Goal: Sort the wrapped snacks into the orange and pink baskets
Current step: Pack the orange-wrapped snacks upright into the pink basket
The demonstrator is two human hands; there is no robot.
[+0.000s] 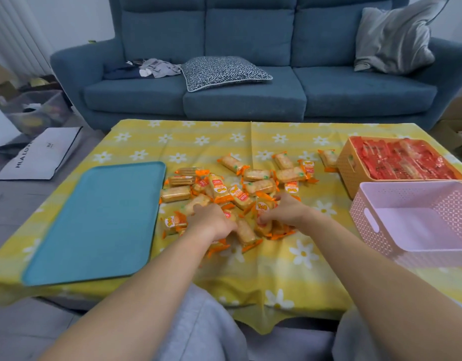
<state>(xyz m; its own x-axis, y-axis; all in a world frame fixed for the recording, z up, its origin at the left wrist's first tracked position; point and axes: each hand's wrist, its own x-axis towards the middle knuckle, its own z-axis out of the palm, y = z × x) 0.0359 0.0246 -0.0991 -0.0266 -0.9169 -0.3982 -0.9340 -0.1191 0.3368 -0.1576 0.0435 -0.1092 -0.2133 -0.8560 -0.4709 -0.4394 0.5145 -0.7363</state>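
Right of the teal tray (94,220), both hands are buried in the heap of orange-wrapped snacks (250,183).
Left hand (211,222) and right hand (284,212) each curl fingers round packets; farther right of the tray, orange basket (355,178) holds red-wrapped snacks (401,160), with pink basket (365,201) alongside.

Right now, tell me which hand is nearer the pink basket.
Right. The right hand is in the pile of wrapped snacks, on the side facing the pink basket; the left hand is in the same pile farther over, toward the blue tray.
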